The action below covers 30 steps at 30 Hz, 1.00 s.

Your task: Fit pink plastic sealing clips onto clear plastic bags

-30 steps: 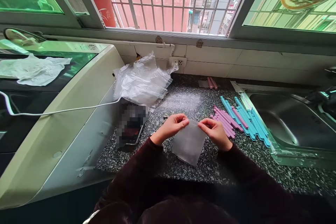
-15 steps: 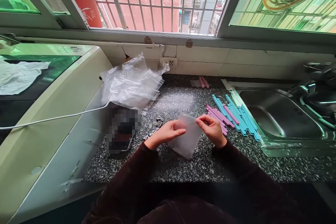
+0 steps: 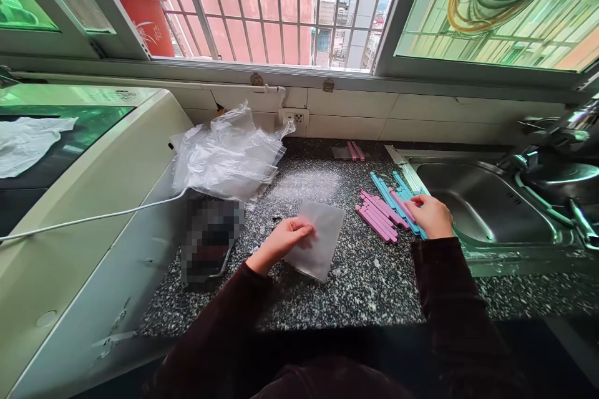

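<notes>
- In the head view, with the sink as landmark, the teal sticks and the pink sticks lie on the speckled desk just to its left, partly overlapping
- The right hand is at the teal sticks beside the sink's left edge, thumb and fingers drawn close together; whether they grip a stick I cannot tell
- The left hand, well left of the sink, pinches the translucent bag by its left side, thumb on top; the bag looks flat and slightly tilted
- Farther left of the sink, toward the wall, sits a heap of plastic bags
- For a clean pick, a narrow fingertip pinch on a single stick seems best, lifting rather than sliding, since overlapping neighbours could drag along
- A light left pinch should suit the bag, as thin plastic probably creases easily
</notes>
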### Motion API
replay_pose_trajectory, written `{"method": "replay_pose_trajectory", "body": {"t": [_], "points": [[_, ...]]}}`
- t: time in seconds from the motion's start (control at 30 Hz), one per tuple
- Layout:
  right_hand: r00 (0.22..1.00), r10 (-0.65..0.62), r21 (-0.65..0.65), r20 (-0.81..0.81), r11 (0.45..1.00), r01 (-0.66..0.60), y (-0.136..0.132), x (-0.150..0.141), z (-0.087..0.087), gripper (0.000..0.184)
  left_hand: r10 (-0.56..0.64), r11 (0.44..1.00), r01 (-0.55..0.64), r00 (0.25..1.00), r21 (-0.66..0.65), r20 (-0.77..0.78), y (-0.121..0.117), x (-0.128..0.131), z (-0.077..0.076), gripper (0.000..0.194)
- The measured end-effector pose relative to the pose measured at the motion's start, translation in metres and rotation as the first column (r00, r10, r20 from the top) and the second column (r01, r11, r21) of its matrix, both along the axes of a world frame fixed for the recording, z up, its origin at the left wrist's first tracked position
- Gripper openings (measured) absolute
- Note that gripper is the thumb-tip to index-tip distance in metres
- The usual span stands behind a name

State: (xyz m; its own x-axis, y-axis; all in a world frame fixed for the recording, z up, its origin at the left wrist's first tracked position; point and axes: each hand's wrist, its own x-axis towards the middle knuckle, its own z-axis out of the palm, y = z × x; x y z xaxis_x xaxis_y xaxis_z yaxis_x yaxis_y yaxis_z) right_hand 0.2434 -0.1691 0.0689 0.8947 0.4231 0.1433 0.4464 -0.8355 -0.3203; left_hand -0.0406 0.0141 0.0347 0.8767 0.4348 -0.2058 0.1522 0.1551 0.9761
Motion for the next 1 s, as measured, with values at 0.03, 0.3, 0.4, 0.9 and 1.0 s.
{"method": "replay_pose_trajectory", "body": {"t": [0.03, 0.3, 0.4, 0.9, 1.0], "points": [[1.000, -0.011, -0.052, -0.007, 0.999, 0.010, -0.002, 0.003, -0.001, 0.033, 0.010, 1.000, -0.010, 1.000, -0.017, 0.004, 0.000, -0.001, 0.000, 0.040], [0.999, -0.041, -0.268, -0.013, 0.963, 0.036, 0.005, 0.000, -0.007, 0.035, -0.015, 0.997, 0.018, 0.999, -0.075, 0.047, -0.001, -0.003, 0.003, 0.039], [0.999, -0.042, -0.305, -0.030, 0.952, 0.031, 0.006, 0.000, -0.006, 0.031, -0.003, 0.994, 0.010, 0.998, -0.105, 0.066, -0.001, -0.004, 0.004, 0.040], [0.966, 0.124, -0.061, 0.228, 0.992, -0.113, 0.011, -0.004, -0.012, 0.019, 0.099, 0.971, -0.073, 0.990, -0.227, 0.103, 0.000, 0.000, -0.007, 0.061], [0.884, 0.288, 0.027, 0.369, 0.947, -0.320, 0.018, -0.014, -0.016, 0.022, 0.103, 0.969, -0.071, 0.987, -0.238, 0.127, 0.001, 0.001, -0.008, 0.057]]}}
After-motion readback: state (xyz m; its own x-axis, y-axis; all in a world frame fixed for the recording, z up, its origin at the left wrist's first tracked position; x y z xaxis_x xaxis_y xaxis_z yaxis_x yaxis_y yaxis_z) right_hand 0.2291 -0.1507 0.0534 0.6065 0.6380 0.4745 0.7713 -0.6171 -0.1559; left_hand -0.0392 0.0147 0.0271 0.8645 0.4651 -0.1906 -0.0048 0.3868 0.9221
